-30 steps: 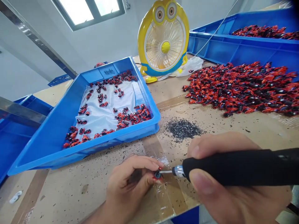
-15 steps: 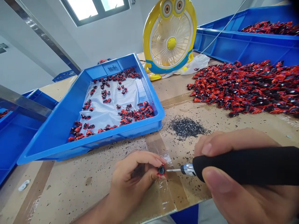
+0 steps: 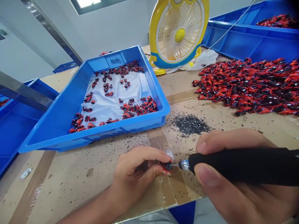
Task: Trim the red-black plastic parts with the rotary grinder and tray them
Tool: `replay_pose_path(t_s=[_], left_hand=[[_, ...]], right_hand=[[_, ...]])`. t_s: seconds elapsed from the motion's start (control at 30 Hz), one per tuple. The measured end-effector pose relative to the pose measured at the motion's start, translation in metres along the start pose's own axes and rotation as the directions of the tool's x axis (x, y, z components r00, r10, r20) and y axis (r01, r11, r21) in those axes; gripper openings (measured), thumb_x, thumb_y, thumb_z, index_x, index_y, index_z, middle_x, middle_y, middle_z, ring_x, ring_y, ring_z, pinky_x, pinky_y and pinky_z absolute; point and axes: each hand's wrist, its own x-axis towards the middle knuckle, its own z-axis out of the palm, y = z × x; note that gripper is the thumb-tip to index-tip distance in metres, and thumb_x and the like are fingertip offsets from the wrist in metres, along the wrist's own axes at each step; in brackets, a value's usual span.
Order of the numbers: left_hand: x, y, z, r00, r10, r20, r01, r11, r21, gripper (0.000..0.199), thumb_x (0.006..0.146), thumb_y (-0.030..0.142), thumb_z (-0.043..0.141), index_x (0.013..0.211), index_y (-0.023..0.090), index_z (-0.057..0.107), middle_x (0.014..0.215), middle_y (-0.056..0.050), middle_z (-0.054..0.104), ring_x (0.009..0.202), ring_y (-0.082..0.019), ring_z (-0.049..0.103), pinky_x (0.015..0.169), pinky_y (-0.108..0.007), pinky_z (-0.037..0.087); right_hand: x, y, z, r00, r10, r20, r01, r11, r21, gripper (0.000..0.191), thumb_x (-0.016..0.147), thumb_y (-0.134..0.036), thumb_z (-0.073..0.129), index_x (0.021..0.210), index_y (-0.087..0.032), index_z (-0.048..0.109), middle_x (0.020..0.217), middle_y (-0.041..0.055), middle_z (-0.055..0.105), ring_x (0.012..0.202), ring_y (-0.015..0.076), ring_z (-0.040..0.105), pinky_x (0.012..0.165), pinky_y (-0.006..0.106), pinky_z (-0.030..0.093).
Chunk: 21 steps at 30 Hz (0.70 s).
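Observation:
Pinched between thumb and forefinger of my left hand is a small black and red part, its round black opening turned to the right. My right hand is wrapped round a thick black-handled power tool with a silver collar and a thin metal tip. The tip meets the opening of the part; how deep it sits I cannot tell. Both hands are above the front of the cardboard-covered table.
A blue tray with a white liner holds scattered red and black parts. A large pile of such parts lies at the right, before another blue bin. Black shavings are heaped behind my hands. A yellow fan stands behind.
My two hands have come closer together. The tool tip, earlier just right of the part, is now at its opening. The view has shifted slightly.

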Motion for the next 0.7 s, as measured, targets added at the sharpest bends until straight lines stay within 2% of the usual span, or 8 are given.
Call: replay_pose_path(t_s=[0.07, 0.23, 0.33, 0.5, 0.7], left_hand=[[0.0008, 0.0001, -0.0003, 1.000, 0.018, 0.001, -0.018, 1.000, 0.005, 0.006, 0.101, 0.022, 0.084, 0.105, 0.025, 0.082, 0.097, 0.003, 0.090, 0.084, -0.014, 0.083, 0.079, -0.020, 0.065], [0.0022, 0.0028, -0.0006, 0.999, 0.044, 0.001, -0.044, 0.998, 0.041, 0.008, 0.103, 0.031, 0.082, 0.105, 0.024, 0.082, 0.092, 0.003, 0.089, 0.076, -0.011, 0.079, 0.074, -0.018, 0.061], [0.0010, 0.0031, -0.0015, 1.000, 0.021, -0.004, -0.021, 0.999, 0.035, 0.011, 0.105, 0.036, 0.079, 0.106, 0.025, 0.082, 0.093, 0.003, 0.088, 0.077, -0.011, 0.079, 0.073, -0.019, 0.061], [-0.0010, 0.0020, -0.0021, 1.000, 0.005, -0.002, -0.005, 1.000, -0.012, 0.009, 0.106, 0.034, 0.078, 0.104, 0.026, 0.080, 0.096, 0.003, 0.089, 0.085, -0.012, 0.082, 0.082, -0.020, 0.063], [0.0025, 0.0057, -0.0014, 0.999, 0.030, -0.012, -0.029, 0.997, 0.069, 0.015, 0.107, 0.039, 0.076, 0.103, 0.026, 0.082, 0.089, 0.004, 0.089, 0.072, -0.010, 0.077, 0.069, -0.019, 0.059]], right_hand=[[0.0004, 0.0026, -0.0011, 0.999, -0.045, 0.017, 0.046, 0.999, -0.024, 0.021, 0.086, -0.034, 0.086, 0.094, -0.026, 0.068, 0.076, -0.0021, 0.072, 0.059, 0.0152, 0.070, 0.046, 0.024, 0.055], [0.0028, 0.0040, 0.0027, 0.990, -0.088, 0.107, 0.095, 0.994, -0.059, 0.019, 0.085, -0.025, 0.079, 0.096, -0.023, 0.064, 0.071, -0.0094, 0.067, 0.051, 0.0017, 0.063, 0.051, 0.010, 0.051], [0.0024, 0.0042, 0.0044, 0.992, -0.081, 0.093, 0.085, 0.995, -0.044, 0.019, 0.086, -0.023, 0.079, 0.095, -0.023, 0.063, 0.071, -0.0100, 0.067, 0.052, 0.0017, 0.063, 0.052, 0.009, 0.052], [-0.0020, 0.0058, 0.0025, 0.995, -0.094, 0.024, 0.094, 0.995, -0.010, 0.018, 0.088, -0.026, 0.081, 0.099, -0.021, 0.067, 0.079, -0.0048, 0.071, 0.058, 0.0060, 0.068, 0.051, 0.010, 0.056], [0.0037, -0.0003, 0.0037, 0.993, -0.112, 0.047, 0.115, 0.990, -0.075, 0.018, 0.085, -0.023, 0.077, 0.095, -0.022, 0.062, 0.070, -0.0105, 0.065, 0.052, -0.0006, 0.062, 0.054, 0.006, 0.051]])
